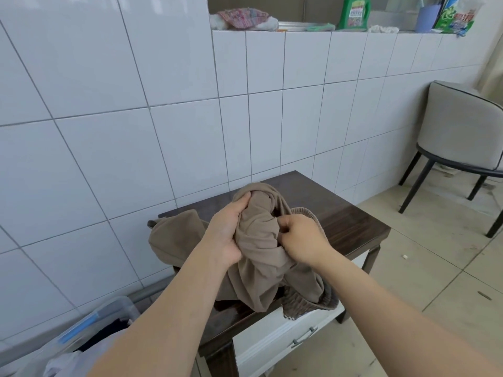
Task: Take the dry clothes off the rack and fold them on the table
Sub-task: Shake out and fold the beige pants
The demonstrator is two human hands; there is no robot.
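A bunched taupe-brown garment [258,257] with an elastic waistband lies in a heap on the small dark wooden table [345,221]. My left hand [227,229] grips a raised fold on the garment's left side. My right hand [302,238] pinches the cloth on its right side, close to the waistband. Part of the garment hangs over the table's near edge. The drying rack is out of view.
A white drawer [285,338] with a metal handle sits under the tabletop. A clear plastic bin [89,330] holding dark clothes stands at lower left. A grey chair [460,137] stands at the right. The tiled wall's ledge carries a green detergent bottle [355,12].
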